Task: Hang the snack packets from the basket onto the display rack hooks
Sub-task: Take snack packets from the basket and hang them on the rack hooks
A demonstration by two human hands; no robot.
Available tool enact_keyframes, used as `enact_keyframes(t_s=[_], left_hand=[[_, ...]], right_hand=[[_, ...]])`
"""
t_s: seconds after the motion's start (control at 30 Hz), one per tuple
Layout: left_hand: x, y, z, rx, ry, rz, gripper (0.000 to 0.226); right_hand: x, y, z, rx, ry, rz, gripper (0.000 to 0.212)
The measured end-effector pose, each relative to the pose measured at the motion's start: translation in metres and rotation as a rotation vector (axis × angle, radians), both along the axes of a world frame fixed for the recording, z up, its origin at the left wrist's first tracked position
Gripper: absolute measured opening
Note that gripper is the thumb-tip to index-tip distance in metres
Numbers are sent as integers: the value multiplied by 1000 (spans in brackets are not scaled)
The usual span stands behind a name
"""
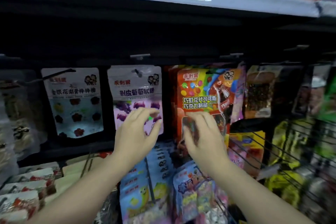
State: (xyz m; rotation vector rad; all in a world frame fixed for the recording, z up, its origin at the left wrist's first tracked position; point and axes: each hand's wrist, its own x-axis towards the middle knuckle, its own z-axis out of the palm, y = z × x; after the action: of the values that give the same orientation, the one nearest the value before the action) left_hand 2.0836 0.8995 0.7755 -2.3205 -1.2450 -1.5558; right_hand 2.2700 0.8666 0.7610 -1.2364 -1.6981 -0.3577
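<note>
The right hand (200, 132) pinches the lower edge of the orange chocolate packet (198, 91), which stands upright, long axis vertical, directly above that hand at the rack's middle hooks. The left hand (138, 132), fingers loosely spread, hovers over one purple grape packet (134, 89) just beside. Its hook (136, 72) shows; the orange one's seems hidden

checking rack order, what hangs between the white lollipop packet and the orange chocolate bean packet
In the head view, the purple grape gummy packet hangs between the white lollipop packet and the orange chocolate bean packet.
</note>
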Motion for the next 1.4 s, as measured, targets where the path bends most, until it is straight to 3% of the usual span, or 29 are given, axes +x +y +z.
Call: enact_keyframes(t_s=[0.13, 0.23, 0.4, 0.53, 0.7, 0.9, 1.2, 1.33, 1.4], left_hand=[[38, 2, 10, -81, -98, -12, 20], [58, 13, 18, -161, -133, 42, 35], [79, 38, 20, -263, -228, 138, 38], [93, 50, 18, -227, -324, 182, 19], [102, 56, 18, -227, -369, 246, 15], [99, 79, 31, -270, -310, 321, 18], [95, 145, 41, -309, -58, 516, 30], [101, 158, 46, -306, 98, 595, 30], [99, 154, 43, -268, 128, 593, 29]], right_hand=[[59, 4, 10, 24, 117, -165, 36], [96, 18, 22, -60, 183, -286, 57], [137, 46, 31, -256, 137, -198, 74], [151, 65, 29, -303, 140, -39, 64], [152, 84, 31, -330, 144, -16, 54], [146, 111, 41, -337, 49, -36, 30], [131, 166, 54, -432, -42, -213, 26], [132, 181, 53, -420, -131, -248, 49], [132, 177, 52, -451, -85, -239, 32]])
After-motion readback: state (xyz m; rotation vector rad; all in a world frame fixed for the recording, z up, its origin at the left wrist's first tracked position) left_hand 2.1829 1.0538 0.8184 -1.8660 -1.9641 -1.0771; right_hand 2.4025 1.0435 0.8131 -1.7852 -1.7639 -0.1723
